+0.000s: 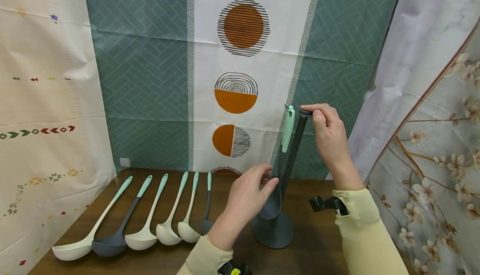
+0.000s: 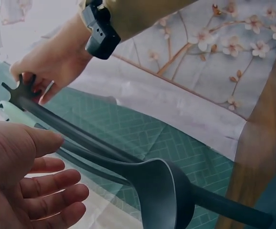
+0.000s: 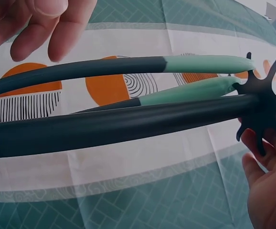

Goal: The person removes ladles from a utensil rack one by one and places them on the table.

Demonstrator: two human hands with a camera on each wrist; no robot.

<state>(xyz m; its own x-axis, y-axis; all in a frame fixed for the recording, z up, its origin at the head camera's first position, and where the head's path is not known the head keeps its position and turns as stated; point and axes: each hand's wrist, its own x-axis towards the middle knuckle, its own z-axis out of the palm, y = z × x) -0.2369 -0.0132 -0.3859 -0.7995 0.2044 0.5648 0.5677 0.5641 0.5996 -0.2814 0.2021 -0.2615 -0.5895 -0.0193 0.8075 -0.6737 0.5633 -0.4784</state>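
A dark utensil stand [image 1: 295, 146] with a round base [image 1: 273, 237] rises on the table, its pole leaning slightly in the head view. My right hand [image 1: 331, 139] grips its hooked top [image 3: 262, 93] between thumb and fingers. From the hooks hangs a dark grey ladle [image 1: 269, 209] with a mint handle [image 1: 288, 129]. A second mint-handled utensil [image 3: 190, 91] hangs beside it in the right wrist view; its lower end is hidden there by the pole. Beside the ladle's bowl is my left hand [image 1: 247, 196], fingers spread and loosely bent, holding nothing [image 2: 52, 186].
Several mint-handled ladles lie in a row on the left of the brown table [image 1: 322, 241], including a cream ladle [image 1: 73, 250] and a dark ladle [image 1: 108, 246]. My left forearm partly covers the row's right end. A patterned curtain [image 1: 150, 79] hangs behind; a floral cloth [image 1: 431, 183] stands at right.
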